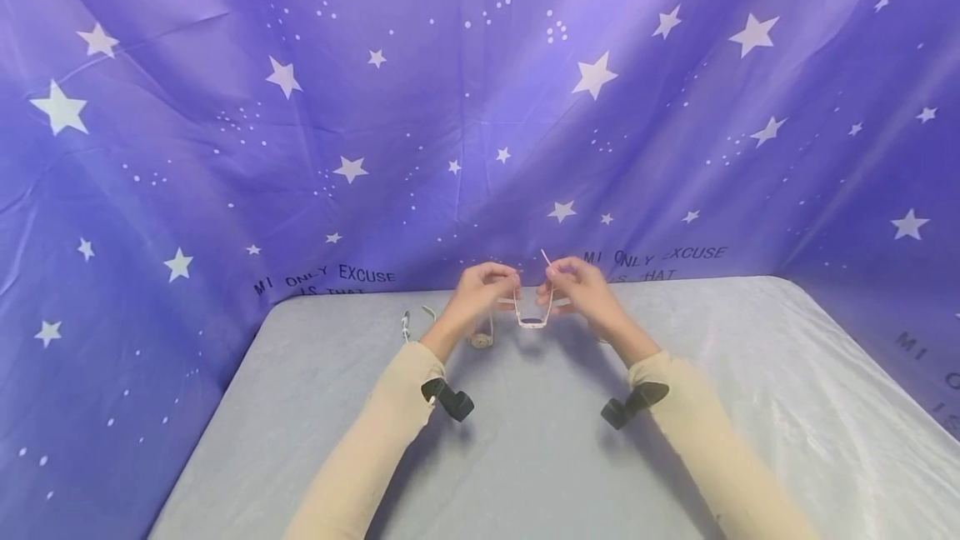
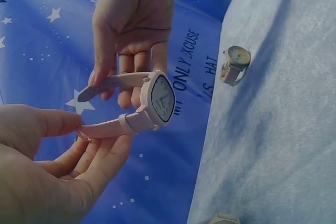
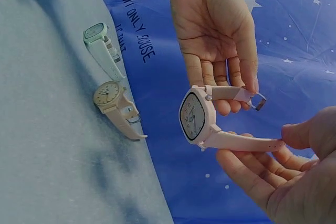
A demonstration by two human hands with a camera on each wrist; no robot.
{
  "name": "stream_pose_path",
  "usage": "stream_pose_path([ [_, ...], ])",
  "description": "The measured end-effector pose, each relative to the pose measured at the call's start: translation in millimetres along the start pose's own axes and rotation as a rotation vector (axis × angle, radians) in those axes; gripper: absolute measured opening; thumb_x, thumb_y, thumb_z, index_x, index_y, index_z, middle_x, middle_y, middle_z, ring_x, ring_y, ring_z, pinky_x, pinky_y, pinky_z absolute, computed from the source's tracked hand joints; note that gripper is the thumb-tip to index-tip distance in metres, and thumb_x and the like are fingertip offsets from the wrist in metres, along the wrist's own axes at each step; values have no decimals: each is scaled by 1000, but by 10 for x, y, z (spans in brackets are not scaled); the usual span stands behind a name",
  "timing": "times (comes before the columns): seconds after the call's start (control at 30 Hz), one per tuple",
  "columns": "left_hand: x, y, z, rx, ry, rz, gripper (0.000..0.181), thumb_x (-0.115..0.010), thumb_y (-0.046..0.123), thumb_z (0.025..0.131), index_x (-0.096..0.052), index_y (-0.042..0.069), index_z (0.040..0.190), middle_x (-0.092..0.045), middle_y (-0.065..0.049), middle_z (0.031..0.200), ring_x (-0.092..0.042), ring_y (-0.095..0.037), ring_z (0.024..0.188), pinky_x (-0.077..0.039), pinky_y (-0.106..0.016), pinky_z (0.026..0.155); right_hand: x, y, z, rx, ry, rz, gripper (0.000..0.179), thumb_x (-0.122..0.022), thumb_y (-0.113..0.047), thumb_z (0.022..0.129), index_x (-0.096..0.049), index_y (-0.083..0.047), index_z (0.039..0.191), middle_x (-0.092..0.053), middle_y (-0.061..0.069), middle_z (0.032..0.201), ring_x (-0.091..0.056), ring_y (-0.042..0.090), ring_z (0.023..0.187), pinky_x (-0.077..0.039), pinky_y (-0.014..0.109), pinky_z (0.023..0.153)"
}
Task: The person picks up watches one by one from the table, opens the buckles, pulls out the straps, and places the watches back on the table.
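Left hand [image 1: 474, 297] pinches the buckle strap [image 2: 107, 129], right hand [image 1: 590, 294] the holed strap [image 3: 244, 142] of the pink watch [image 3: 195, 117]: probably light, straps supple, best held there

Three watches [image 3: 107, 94] lie on the pale grey, cloth-covered table [image 1: 540, 457].

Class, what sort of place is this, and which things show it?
Perhaps a makeshift recording corner: a starry curtain hangs behind a cloth-covered table, and the person's sleeves bear black devices.
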State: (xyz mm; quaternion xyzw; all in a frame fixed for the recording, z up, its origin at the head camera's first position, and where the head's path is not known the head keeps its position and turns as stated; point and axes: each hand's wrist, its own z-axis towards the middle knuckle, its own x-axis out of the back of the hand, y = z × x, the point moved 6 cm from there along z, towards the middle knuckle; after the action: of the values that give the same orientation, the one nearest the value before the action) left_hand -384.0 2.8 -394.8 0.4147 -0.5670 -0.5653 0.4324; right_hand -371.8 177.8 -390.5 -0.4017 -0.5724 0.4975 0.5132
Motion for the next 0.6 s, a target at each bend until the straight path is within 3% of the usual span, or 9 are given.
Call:
stream_pose_path([
  [0.13, 18, -2, 64, 64, 17, -10, 29, -62, 5, 97, -62, -9, 122, -66, -32, 122, -72, -24, 90, -64, -42, 86, 4, 6, 66, -49, -9, -6, 38, -53, -21, 106, -49, 9, 130, -72, 17, 102, -74, 21, 87, -60, 55, 92],
  [0.33, 51, -58, 136, 110, 60, -16, 27, -62, 5, 96, -63, -9, 119, -67, -30, 115, -74, -35, 96, -65, -32, 79, -10, 78, 153, -127, -25, 22, 42, -53, -20, 106, -46, 11, 135, -71, 11, 96, -73, 16, 80, -60, 51, 92],
  [0.6, 61, -233, 170, 165, 113, 47, 29, -61, 7, 95, -62, -11, 118, -71, -26, 106, -76, -24, 80, -65, -29, 74, -36, 246, 212, -173, -57, 38, 44, -50, -15, 107, -42, 15, 138, -70, 16, 97, -72, 18, 80, -62, 48, 90],
])
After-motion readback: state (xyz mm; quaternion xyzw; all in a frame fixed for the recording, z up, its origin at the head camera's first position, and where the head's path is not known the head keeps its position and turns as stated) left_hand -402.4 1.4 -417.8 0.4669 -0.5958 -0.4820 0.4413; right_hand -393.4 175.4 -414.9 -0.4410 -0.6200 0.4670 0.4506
